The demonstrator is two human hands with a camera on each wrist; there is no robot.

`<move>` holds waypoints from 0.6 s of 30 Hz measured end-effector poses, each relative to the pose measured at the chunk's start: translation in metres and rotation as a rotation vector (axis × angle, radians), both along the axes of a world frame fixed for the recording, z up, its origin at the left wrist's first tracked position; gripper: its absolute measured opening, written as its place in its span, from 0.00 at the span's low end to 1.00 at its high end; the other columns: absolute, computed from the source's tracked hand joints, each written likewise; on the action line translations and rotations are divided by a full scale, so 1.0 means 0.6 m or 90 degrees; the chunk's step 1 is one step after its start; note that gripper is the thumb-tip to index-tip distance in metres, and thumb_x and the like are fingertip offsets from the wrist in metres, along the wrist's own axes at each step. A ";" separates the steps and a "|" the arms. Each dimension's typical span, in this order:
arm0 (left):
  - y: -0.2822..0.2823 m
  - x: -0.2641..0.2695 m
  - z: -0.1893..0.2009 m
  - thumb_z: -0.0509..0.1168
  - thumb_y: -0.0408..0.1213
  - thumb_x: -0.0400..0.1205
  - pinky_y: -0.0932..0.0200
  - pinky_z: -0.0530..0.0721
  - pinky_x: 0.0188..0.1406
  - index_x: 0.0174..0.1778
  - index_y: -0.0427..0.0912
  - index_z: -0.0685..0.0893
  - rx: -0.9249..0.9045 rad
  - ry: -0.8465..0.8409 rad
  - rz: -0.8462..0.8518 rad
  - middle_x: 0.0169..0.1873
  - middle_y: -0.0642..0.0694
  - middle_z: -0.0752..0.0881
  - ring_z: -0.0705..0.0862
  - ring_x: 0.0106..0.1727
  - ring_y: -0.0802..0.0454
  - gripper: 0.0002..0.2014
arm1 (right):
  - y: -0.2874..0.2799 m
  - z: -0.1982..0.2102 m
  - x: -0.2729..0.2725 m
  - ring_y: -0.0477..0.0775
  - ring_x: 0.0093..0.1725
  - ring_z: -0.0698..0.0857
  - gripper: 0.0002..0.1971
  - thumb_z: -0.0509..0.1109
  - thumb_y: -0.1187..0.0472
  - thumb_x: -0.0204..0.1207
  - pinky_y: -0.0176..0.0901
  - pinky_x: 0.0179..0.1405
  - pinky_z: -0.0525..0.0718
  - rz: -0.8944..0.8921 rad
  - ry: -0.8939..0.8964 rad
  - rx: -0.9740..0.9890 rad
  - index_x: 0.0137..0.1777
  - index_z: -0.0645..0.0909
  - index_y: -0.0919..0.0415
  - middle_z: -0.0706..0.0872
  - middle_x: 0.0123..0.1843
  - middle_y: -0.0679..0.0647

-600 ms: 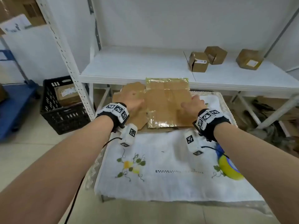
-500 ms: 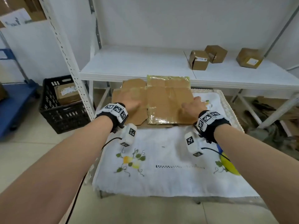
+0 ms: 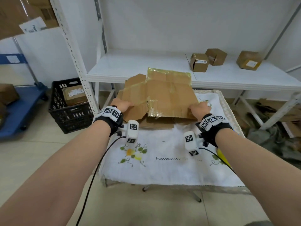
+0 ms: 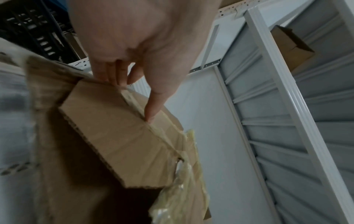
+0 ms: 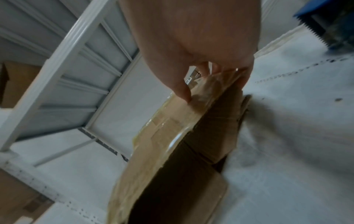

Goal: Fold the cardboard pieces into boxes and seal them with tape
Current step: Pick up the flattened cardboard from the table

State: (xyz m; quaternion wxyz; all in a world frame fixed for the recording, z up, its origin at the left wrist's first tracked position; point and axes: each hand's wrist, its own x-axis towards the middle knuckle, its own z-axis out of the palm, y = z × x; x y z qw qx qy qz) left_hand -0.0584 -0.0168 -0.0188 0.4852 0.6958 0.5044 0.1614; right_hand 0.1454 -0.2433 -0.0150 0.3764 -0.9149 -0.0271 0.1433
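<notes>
A flattened brown cardboard piece (image 3: 164,93) with strips of old yellowish tape tilts up off the far end of the cloth-covered table (image 3: 162,162). My left hand (image 3: 122,105) pinches its left flap (image 4: 122,128), thumb on top and fingers beneath. At the right edge (image 5: 184,121) my right hand (image 3: 199,108) grips it the same way. More flat cardboard (image 3: 156,123) lies underneath on the table. A yellow tape roll (image 3: 224,158) in a blue dispenser (image 5: 325,22) peeks out by my right forearm.
A white metal shelf (image 3: 146,69) stands right behind the table, carrying three small brown boxes (image 3: 199,62). On the floor to the left sit a black crate (image 3: 70,110) with a parcel and a blue cart (image 3: 17,110). Cardboard scraps (image 3: 276,111) lie under the shelf at right.
Both hands went from lying flat on the cardboard to gripping its left and right edges. The near side of the piece has lifted off the table.
</notes>
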 end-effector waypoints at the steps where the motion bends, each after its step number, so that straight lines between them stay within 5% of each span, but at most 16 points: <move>1: 0.000 -0.001 0.004 0.80 0.41 0.75 0.44 0.88 0.60 0.73 0.30 0.79 -0.018 -0.006 0.007 0.64 0.36 0.87 0.88 0.60 0.38 0.33 | -0.003 0.005 0.000 0.68 0.80 0.69 0.29 0.68 0.58 0.85 0.56 0.77 0.71 -0.004 0.006 0.006 0.81 0.65 0.70 0.67 0.81 0.69; 4: -0.003 -0.006 0.021 0.78 0.42 0.76 0.54 0.84 0.50 0.72 0.29 0.80 -0.032 0.003 -0.005 0.64 0.41 0.85 0.85 0.58 0.45 0.31 | -0.018 0.012 0.009 0.67 0.75 0.76 0.21 0.73 0.57 0.81 0.57 0.76 0.76 0.000 0.019 0.031 0.65 0.78 0.72 0.84 0.64 0.67; 6: -0.008 -0.013 0.025 0.77 0.40 0.78 0.51 0.84 0.60 0.69 0.32 0.82 -0.022 0.010 -0.011 0.64 0.42 0.84 0.84 0.62 0.45 0.26 | -0.032 0.016 0.011 0.66 0.65 0.84 0.14 0.76 0.58 0.76 0.58 0.65 0.84 0.019 0.038 0.085 0.52 0.82 0.70 0.88 0.48 0.62; 9: -0.007 -0.020 0.020 0.76 0.38 0.78 0.42 0.81 0.72 0.63 0.32 0.84 -0.068 -0.039 0.002 0.68 0.37 0.85 0.84 0.69 0.38 0.21 | -0.045 0.026 0.007 0.60 0.51 0.83 0.13 0.79 0.62 0.72 0.47 0.40 0.82 0.040 0.070 0.163 0.53 0.85 0.68 0.87 0.53 0.61; 11: -0.012 -0.027 0.021 0.74 0.44 0.80 0.43 0.76 0.77 0.61 0.36 0.85 -0.091 -0.077 -0.002 0.70 0.40 0.84 0.81 0.72 0.40 0.19 | -0.053 0.033 -0.001 0.59 0.50 0.83 0.19 0.80 0.60 0.67 0.49 0.44 0.82 0.039 0.084 0.243 0.56 0.84 0.66 0.87 0.55 0.62; 14: -0.014 -0.033 0.025 0.81 0.55 0.70 0.43 0.80 0.72 0.72 0.37 0.80 -0.107 -0.151 0.023 0.67 0.42 0.84 0.83 0.66 0.41 0.39 | -0.064 0.048 -0.009 0.59 0.57 0.86 0.32 0.81 0.44 0.61 0.54 0.59 0.87 0.052 0.062 0.303 0.62 0.82 0.61 0.88 0.59 0.58; 17: -0.024 -0.051 0.039 0.81 0.47 0.73 0.52 0.85 0.56 0.68 0.37 0.80 -0.113 -0.208 0.011 0.57 0.44 0.86 0.85 0.51 0.47 0.31 | -0.084 0.065 -0.023 0.57 0.56 0.87 0.26 0.79 0.45 0.75 0.47 0.53 0.85 0.094 0.084 0.335 0.65 0.83 0.60 0.88 0.58 0.56; 18: -0.023 -0.058 0.043 0.82 0.45 0.73 0.51 0.86 0.58 0.68 0.35 0.81 -0.120 -0.218 0.011 0.59 0.43 0.87 0.86 0.51 0.46 0.31 | -0.092 0.066 -0.024 0.55 0.54 0.87 0.23 0.79 0.47 0.76 0.45 0.49 0.84 0.119 0.093 0.340 0.64 0.83 0.61 0.89 0.57 0.56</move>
